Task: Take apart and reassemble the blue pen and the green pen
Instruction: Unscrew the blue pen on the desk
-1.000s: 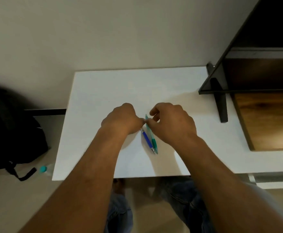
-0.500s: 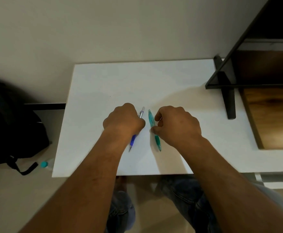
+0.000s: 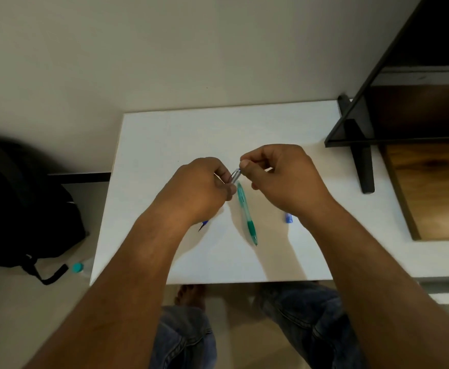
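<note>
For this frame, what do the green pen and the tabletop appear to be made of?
Green pen: plastic, seemingly; the barrel is pale, translucent and glossy, while the darker green grip near the tip looks opaque, possibly rubber. Tabletop: smooth white matte board, probably laminate or painted wood; even colour, no grain, and the core is not visible.

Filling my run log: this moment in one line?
left hand grips blue pen | right hand pinches its end | green pen on table
</note>
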